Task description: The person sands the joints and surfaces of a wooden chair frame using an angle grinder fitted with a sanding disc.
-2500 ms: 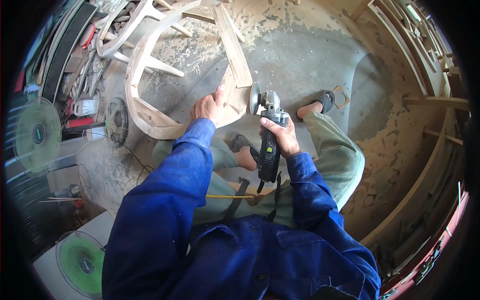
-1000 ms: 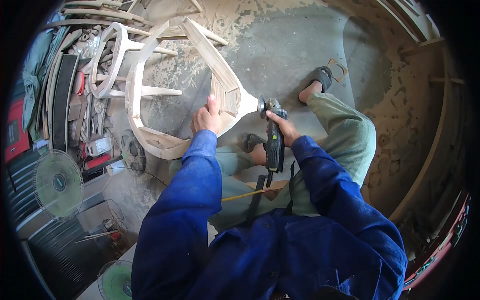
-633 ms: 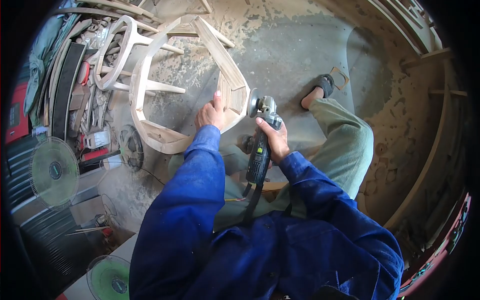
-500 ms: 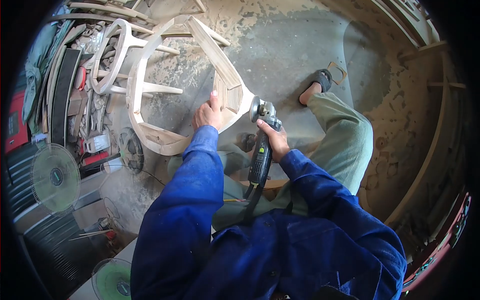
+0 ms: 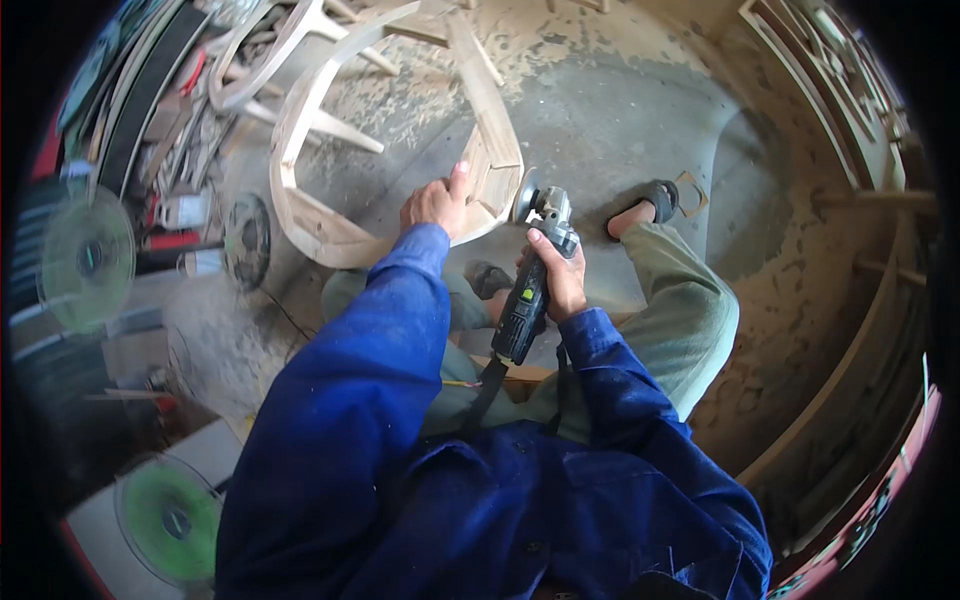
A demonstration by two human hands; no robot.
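A pale wooden chair frame (image 5: 487, 110), with a rounded, many-sided rim of joined pieces, stands tilted in front of me. My left hand (image 5: 436, 206) grips its near rim, thumb pointing up along the wood; the fingertips are hidden behind. In my right hand (image 5: 562, 275) is a black angle grinder (image 5: 522, 312), its body slanting up and away from my lap. The grinder's round disc (image 5: 527, 194) sits against or very close to the outer right edge of the rim; exact contact I cannot tell.
Another wooden frame (image 5: 268, 75) stands beyond, at the upper left, near piled wood scraps. Two green fans (image 5: 90, 257) (image 5: 172, 520) are on the left. My sandalled foot (image 5: 648, 206) rests on the dusty floor by a small wooden piece (image 5: 692, 195). Long boards (image 5: 830, 90) lean at right.
My view has shifted, so the floor and fans appear displaced. Both hands keep their holds, and the disc stays at the rim's right edge, slightly higher in view.
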